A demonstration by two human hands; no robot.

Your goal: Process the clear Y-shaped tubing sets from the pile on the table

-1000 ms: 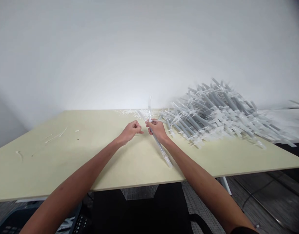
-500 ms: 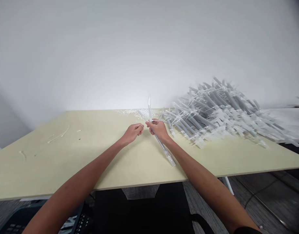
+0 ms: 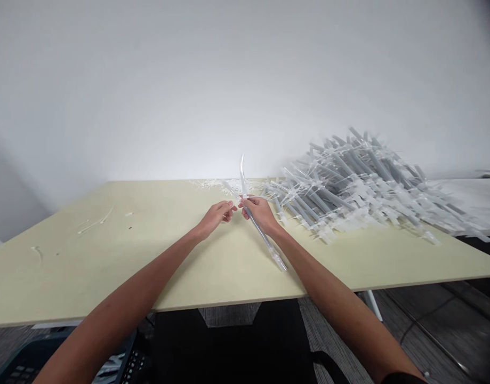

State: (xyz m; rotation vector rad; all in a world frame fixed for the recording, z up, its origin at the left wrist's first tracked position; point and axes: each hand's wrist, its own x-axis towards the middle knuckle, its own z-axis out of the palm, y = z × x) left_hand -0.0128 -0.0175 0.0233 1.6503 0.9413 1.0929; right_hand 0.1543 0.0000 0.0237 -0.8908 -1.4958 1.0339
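Observation:
My right hand [image 3: 259, 212] is closed around a clear plastic tube [image 3: 262, 234]. The tube's bent upper end rises above the fingers. Its lower end, with a clear, wider fitting, slants down toward the table's front edge. A white cable tie [image 3: 246, 198] appears to cross the tube at my right fingertips. Just left of the tube is my left hand [image 3: 218, 217], its fingers curled and its thumb near the index finger. Whatever those fingers pinch, if anything, is too small to make out. Behind the hands lies a scatter of white cable ties [image 3: 218, 184].
A large pile of clear tubes [image 3: 348, 176] with white ties and fittings covers the table's right side. Several loose ties [image 3: 96, 221] lie on the left of the pale table [image 3: 149, 266]. A dark basket [image 3: 29, 349] holding pieces stands below, near a wall [image 3: 189, 80] behind.
My left hand's fingers have loosened a little from a tight pinch, beside the tube. The tube's upper end has tipped slightly left. My right hand keeps its hold.

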